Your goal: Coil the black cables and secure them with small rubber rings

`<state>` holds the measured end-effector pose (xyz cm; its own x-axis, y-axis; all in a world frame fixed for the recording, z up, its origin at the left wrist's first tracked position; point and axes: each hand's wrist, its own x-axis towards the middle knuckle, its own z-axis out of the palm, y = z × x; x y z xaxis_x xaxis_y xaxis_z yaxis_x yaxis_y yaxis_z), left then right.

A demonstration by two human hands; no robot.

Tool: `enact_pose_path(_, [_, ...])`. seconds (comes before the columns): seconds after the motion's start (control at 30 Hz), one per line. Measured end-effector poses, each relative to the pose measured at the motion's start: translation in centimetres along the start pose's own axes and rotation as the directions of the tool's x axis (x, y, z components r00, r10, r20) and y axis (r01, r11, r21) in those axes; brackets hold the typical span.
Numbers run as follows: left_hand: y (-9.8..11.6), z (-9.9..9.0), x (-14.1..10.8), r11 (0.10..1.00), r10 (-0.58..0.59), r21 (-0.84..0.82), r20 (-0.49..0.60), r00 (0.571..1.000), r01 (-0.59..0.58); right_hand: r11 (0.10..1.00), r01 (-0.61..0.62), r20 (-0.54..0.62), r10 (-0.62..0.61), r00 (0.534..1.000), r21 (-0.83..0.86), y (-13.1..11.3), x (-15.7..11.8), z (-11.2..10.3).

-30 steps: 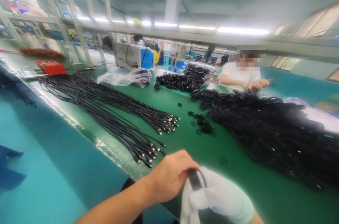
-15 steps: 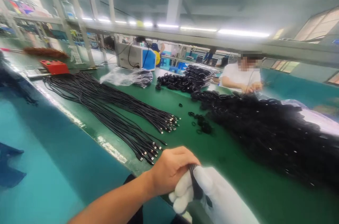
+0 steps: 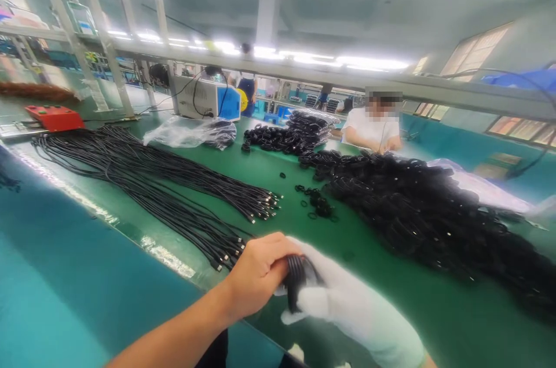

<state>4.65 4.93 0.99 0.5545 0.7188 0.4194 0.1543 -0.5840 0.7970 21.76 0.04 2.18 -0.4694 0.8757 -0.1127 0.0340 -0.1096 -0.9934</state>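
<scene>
My bare left hand point(image 3: 259, 275) is closed on one side of a coiled black cable point(image 3: 296, 282), above the front edge of the green table. My right hand point(image 3: 334, 292), in a white glove, wraps the other side of the same coil, its fingers partly hidden behind it. Just left of my hands lie long straight black cables point(image 3: 143, 182) with metal connectors at their near ends. To the right spreads a large heap of coiled black cables point(image 3: 403, 206). Small black rings point(image 3: 320, 204) lie on the table between the two.
A red control box point(image 3: 55, 117) sits at the far left. Behind the cables are a clear plastic bag point(image 3: 178, 132) and a grey and blue machine point(image 3: 206, 98). A co-worker in a white top point(image 3: 369, 124) works across the table. A metal shelf rail point(image 3: 304, 69) crosses above.
My right hand has turned around the coil, its glove now reaching over the top. More of the coil's strands show between my hands. The view has shifted slightly to the right.
</scene>
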Motion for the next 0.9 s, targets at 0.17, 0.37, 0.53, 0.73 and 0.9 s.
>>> enact_pose_path(0.17, [0.3,-0.3,0.1,0.999,0.004,0.047,0.042,0.999,-0.006,0.995,0.056,0.016,-0.057,0.998,0.082,-0.5,1.3,-0.3])
enact_pose_path(0.37, [0.0,0.3,0.7,0.992,-0.065,0.104,-0.005,0.998,0.065,0.984,0.049,-0.014,-0.048,0.999,0.169,1.0,2.1,0.0])
enact_pose_path(0.53, [-0.4,0.6,1.5,0.979,-0.141,0.153,0.027,0.99,0.135,0.937,0.041,0.047,-0.061,0.997,0.346,2.7,2.9,-1.2])
enact_pose_path(0.73, [-0.7,0.5,2.0,0.942,-0.299,0.148,-0.043,0.953,0.302,0.867,-0.04,0.118,-0.022,0.993,0.497,4.0,3.3,-2.2])
enact_pose_path(0.9, [-1.3,0.8,2.3,0.911,-0.37,0.177,-0.045,0.928,0.372,0.861,-0.037,0.063,0.006,0.998,0.507,4.5,3.4,-2.1])
